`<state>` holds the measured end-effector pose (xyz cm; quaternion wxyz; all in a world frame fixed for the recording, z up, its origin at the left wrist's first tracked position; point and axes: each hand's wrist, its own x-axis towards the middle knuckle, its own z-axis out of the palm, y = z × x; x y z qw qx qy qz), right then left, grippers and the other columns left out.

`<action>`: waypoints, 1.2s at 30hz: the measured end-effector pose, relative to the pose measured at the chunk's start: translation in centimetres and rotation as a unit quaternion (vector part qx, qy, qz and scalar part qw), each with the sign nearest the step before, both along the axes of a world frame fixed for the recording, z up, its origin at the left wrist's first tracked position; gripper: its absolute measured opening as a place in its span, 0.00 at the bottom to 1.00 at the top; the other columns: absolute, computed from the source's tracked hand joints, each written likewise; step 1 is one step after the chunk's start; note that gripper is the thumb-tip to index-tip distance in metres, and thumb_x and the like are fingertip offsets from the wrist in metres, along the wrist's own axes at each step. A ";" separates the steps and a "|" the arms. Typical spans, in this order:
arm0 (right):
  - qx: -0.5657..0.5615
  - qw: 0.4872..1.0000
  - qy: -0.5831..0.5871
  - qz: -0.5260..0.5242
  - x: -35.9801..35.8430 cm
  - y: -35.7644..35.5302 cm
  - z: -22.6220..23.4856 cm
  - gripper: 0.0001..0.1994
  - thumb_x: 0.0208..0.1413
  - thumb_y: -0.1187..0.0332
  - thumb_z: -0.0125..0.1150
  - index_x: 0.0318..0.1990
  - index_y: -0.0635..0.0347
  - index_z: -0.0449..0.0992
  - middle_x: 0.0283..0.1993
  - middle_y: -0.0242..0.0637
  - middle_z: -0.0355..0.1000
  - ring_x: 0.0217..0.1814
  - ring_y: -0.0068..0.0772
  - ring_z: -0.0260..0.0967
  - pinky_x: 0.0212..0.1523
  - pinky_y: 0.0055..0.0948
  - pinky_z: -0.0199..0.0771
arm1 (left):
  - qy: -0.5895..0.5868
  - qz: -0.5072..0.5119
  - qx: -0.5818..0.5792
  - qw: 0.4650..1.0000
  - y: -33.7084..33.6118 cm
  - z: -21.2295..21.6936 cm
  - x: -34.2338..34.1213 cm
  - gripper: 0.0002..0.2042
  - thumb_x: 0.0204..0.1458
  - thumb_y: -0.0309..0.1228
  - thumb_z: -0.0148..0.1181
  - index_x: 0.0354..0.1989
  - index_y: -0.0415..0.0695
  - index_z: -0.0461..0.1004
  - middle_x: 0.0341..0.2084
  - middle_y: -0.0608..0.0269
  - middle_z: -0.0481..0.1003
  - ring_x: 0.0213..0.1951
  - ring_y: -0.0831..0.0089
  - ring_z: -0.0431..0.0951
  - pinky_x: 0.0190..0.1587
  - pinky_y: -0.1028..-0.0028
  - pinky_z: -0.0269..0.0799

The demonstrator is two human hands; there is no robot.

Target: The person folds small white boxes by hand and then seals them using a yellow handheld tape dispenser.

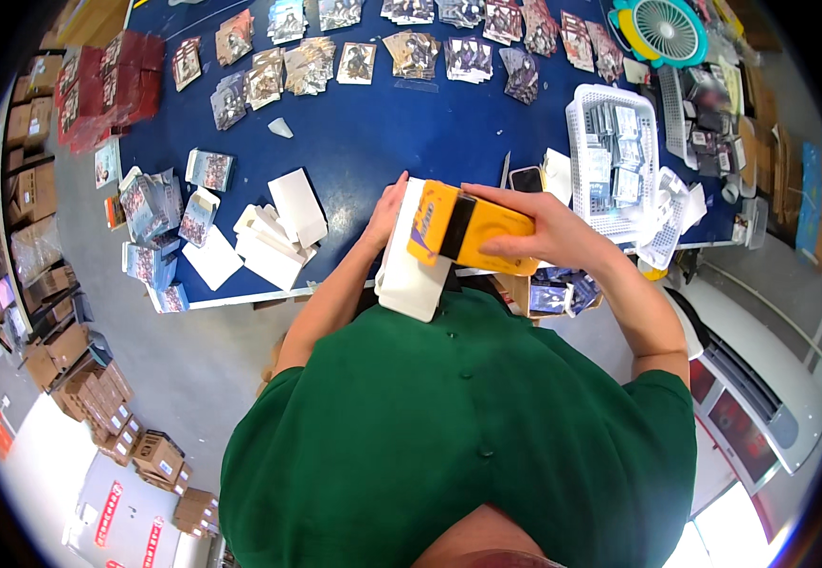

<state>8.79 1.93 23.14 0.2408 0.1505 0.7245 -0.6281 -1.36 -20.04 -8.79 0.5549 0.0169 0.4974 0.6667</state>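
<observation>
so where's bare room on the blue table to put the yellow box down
Bare blue table lies between the card rows and the hands, left of the white basket. Crowded along the left edge with white flat boxes.

1 yellow box (473,235), 1 white basket (610,156), 1 fan (662,30).

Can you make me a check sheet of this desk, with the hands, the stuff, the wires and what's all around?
Surface: blue table, mostly covered.
Job's things: yellow box over a stack of white boxes.
Clutter: piles of picture cards, flat white boxes, white basket of cards, dark phone.
Grippers: right hand grips the yellow box; left hand rests on the white stack.
Cables: nothing seen.
Surroundings: teal fan, brown cartons on the floor, red boxes.
</observation>
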 end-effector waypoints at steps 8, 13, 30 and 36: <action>0.036 0.997 0.004 0.062 -3.1 -2.8 -1.6 0.35 0.54 0.56 0.69 0.67 0.58 0.65 0.50 0.38 0.76 0.48 0.23 0.72 0.51 0.26 0.72 | 0.226 -0.046 -0.137 0.963 -2.8 3.0 -3.2 0.22 0.62 0.43 0.48 0.59 0.43 0.72 0.59 0.54 0.69 0.58 0.57 0.71 0.61 0.66 0.64; 0.093 0.994 0.026 0.054 -4.4 -4.2 -1.7 0.35 0.52 0.47 0.66 0.63 0.58 0.70 0.48 0.45 0.78 0.49 0.37 0.77 0.50 0.32 0.74 | 0.119 0.075 0.032 0.990 -6.8 18.6 -5.4 0.41 0.61 0.59 0.47 0.75 0.50 0.42 0.71 0.52 0.51 0.69 0.57 0.57 0.67 0.61 0.56; 0.171 0.974 0.107 0.106 -10.7 -6.2 -4.0 0.30 0.49 0.41 0.63 0.48 0.58 0.81 0.37 0.45 0.79 0.39 0.42 0.78 0.42 0.37 0.75 | 0.401 0.000 -0.183 0.897 -5.9 23.1 -3.9 0.21 0.46 0.28 0.66 0.50 0.37 0.72 0.40 0.59 0.78 0.38 0.72 0.77 0.43 0.72 0.72; 0.242 0.951 0.096 0.167 -16.3 -7.2 -4.5 0.33 0.48 0.39 0.64 0.43 0.65 0.81 0.36 0.48 0.79 0.37 0.43 0.78 0.39 0.36 0.76 | 0.313 0.017 -0.110 0.943 -7.2 20.1 -7.8 0.22 0.48 0.23 0.63 0.53 0.36 0.69 0.46 0.58 0.75 0.43 0.74 0.77 0.47 0.73 0.73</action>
